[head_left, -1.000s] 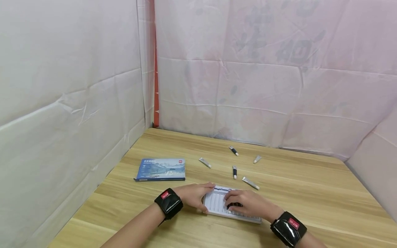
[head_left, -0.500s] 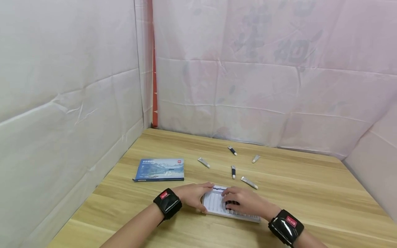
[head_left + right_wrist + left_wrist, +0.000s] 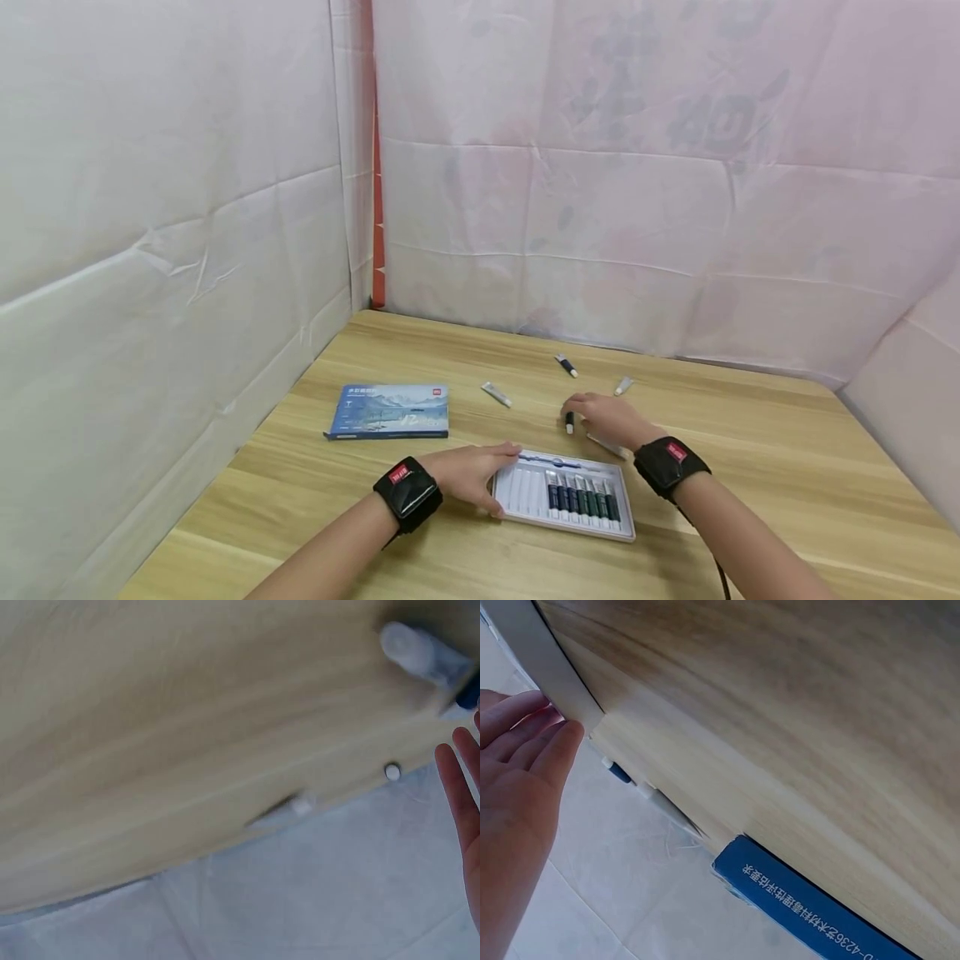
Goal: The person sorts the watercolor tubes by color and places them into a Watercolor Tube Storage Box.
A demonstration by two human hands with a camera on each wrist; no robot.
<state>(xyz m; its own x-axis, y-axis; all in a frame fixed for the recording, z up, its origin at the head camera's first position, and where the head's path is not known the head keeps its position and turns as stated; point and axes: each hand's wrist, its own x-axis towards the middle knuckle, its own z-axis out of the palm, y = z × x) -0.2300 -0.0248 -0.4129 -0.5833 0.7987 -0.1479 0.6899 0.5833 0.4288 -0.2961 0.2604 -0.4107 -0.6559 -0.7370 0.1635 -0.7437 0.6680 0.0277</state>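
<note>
My left hand (image 3: pixel 467 473) grips the left end of a white plastic tray (image 3: pixel 562 528), thumb at the near edge and fingers at the far edge. Dark-banded paint tubes (image 3: pixel 582 500) fill the tray's right slots; its left slots are bare, and a slim brush (image 3: pixel 555 462) lies along the back. Beyond the tray, my right hand (image 3: pixel 611 419) reaches over a dark paint tube (image 3: pixel 569 424), its fingertips close to it. In the right wrist view the visible fingers look extended. A silver tube (image 3: pixel 611 448) lies partly hidden below that hand.
A blue paint box (image 3: pixel 390 411) lies on the wooden table to the left. Farther back are a silver tube (image 3: pixel 496 394), a dark tube (image 3: pixel 566 365) and a small silver tube (image 3: pixel 623 386). White sheets (image 3: pixel 637 208) hang behind and beside the table.
My right hand has left the tray and moved away from me to the dark tube, uncovering the row of tubes in the tray. My left hand stays at the tray's left end.
</note>
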